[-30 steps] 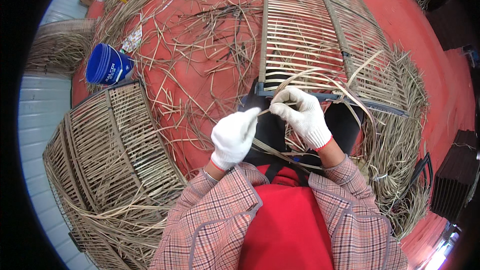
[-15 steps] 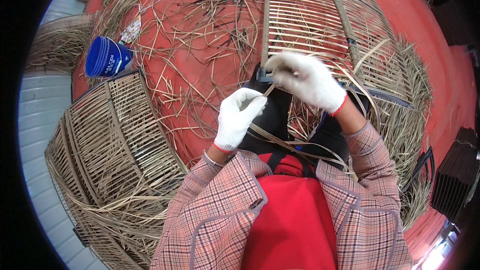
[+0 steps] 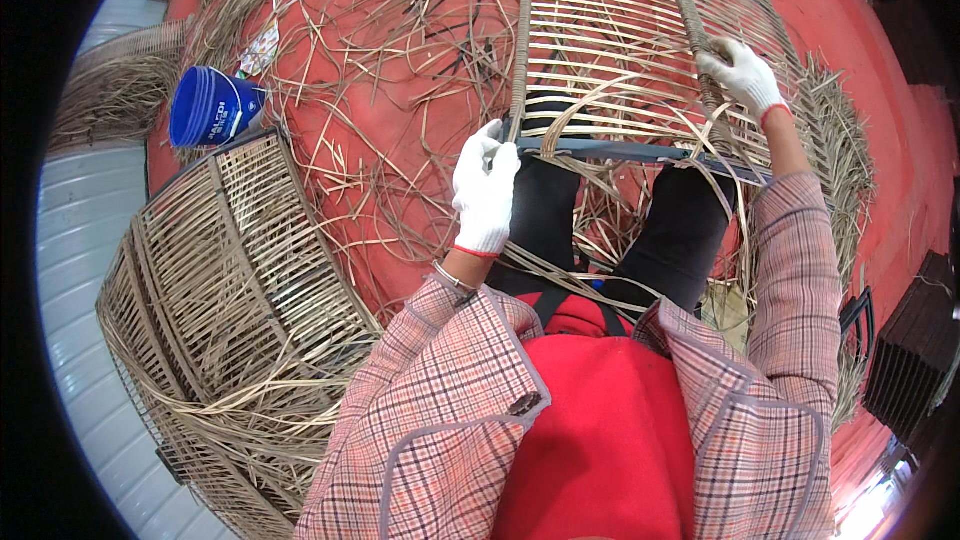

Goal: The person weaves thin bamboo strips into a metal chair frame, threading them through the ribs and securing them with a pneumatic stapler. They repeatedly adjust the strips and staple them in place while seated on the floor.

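Observation:
A large woven frame (image 3: 610,30) of pale rattan slats on dark bars stretches away in front of me, its near edge a grey-blue bar (image 3: 610,149) above my knees. My left hand (image 3: 484,190), in a white knit glove, is closed at that bar's left corner, thumb and fingers around it. Farther off to the right, my gloved right hand (image 3: 745,80) has its fingers curled over the cord-wrapped rib (image 3: 690,10) of the frame. Loose rattan strips (image 3: 590,115) loop around the near bar, and more strips (image 3: 535,265) lie across my lap.
At left a second, partly woven frame (image 3: 215,270) trails long strips. A blue bucket (image 3: 205,108) stands behind it. Scattered strips (image 3: 400,130) cover the red floor, and a heap of dry strips (image 3: 840,160) lies to the right, near dark stacked panels (image 3: 912,350).
My right hand has left the near left corner and moved right and away to the wrapped rib. My left hand has shifted slightly forward onto the corner. The near bar now shows fully.

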Tool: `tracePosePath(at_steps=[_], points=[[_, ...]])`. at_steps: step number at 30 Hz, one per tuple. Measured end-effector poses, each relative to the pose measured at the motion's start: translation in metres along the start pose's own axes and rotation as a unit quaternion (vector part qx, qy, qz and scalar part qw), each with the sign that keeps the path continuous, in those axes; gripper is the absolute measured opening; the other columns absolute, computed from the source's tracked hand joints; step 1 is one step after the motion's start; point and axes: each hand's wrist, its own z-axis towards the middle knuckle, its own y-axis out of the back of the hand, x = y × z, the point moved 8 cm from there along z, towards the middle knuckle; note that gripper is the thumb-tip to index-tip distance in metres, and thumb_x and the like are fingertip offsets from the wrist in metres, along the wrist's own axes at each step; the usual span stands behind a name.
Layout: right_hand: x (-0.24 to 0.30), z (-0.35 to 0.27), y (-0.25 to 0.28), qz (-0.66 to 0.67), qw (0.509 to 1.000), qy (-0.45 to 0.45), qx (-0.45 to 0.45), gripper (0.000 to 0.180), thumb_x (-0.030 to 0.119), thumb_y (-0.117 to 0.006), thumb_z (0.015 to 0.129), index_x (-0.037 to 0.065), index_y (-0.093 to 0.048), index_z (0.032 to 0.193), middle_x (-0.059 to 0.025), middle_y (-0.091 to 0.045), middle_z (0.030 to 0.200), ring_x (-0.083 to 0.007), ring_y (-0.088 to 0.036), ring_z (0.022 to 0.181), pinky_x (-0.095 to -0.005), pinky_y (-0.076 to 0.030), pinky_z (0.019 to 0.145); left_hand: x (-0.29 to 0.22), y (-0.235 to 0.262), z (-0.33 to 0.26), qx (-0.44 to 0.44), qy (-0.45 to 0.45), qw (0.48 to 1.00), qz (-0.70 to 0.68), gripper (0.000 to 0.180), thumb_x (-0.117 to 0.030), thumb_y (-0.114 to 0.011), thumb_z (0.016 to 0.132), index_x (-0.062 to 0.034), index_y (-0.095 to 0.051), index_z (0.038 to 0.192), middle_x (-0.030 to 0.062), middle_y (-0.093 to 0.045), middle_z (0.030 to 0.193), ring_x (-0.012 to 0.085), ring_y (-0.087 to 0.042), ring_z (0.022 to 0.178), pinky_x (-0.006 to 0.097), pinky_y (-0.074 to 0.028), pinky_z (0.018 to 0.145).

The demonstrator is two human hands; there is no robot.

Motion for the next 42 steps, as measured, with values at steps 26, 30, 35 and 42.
tracePosePath(at_steps=[26, 30, 35, 42], points=[[-0.016, -0.043, -0.051, 0.207, 0.964, -0.16, 0.054, 0.063, 0.056, -0.072, 0.074, -0.001, -0.073, 0.101, -0.0166, -0.072, 0.082, -0.0267, -0.069, 0.076, -0.0399, -0.051, 0.073, -0.036, -0.002, 0.04, -0.119, -0.153, 0.974, 0.116, 0.012, -0.011, -0.059, 0.1, 0.001, -0.062, 0.101, 0.0099, -0.071, 0.097, 0.0154, -0.066, 0.089, 0.03, -0.052, 0.083], [-0.022, -0.092, -0.054, 0.181, 0.959, -0.215, 0.023, 0.066, 0.062, -0.071, 0.075, 0.002, -0.075, 0.102, -0.0198, -0.074, 0.089, -0.0327, -0.071, 0.085, -0.0406, -0.052, 0.081, -0.043, -0.001, 0.032, -0.093, -0.139, 0.976, 0.14, 0.012, -0.012, -0.062, 0.1, -0.0007, -0.064, 0.103, 0.0056, -0.068, 0.093, 0.0106, -0.061, 0.082, 0.027, -0.05, 0.075], [-0.025, -0.125, -0.059, 0.016, 0.965, -0.261, 0.029, 0.077, 0.071, -0.06, 0.081, 0.003, -0.071, 0.115, -0.0237, -0.073, 0.105, -0.0378, -0.07, 0.1, -0.0446, -0.051, 0.089, -0.098, 0.015, -0.001, -0.053, -0.132, 0.962, 0.235, 0.01, -0.012, -0.065, 0.098, -0.0026, -0.066, 0.099, -0.0005, -0.063, 0.084, 0.0035, -0.051, 0.07, 0.02, -0.041, 0.063], [-0.027, -0.108, -0.059, 0.01, 0.965, -0.263, 0.02, 0.082, 0.079, -0.053, 0.081, 0.005, -0.07, 0.112, -0.0261, -0.071, 0.108, -0.0408, -0.069, 0.104, -0.0469, -0.05, 0.091, -0.063, 0.031, -0.01, 0.072, 0.144, 0.967, 0.199, 0.019, -0.021, -0.067, 0.097, -0.0062, -0.064, 0.086, -0.0047, -0.055, 0.064, 0.0019, -0.042, 0.049, 0.02, -0.03, 0.045]])
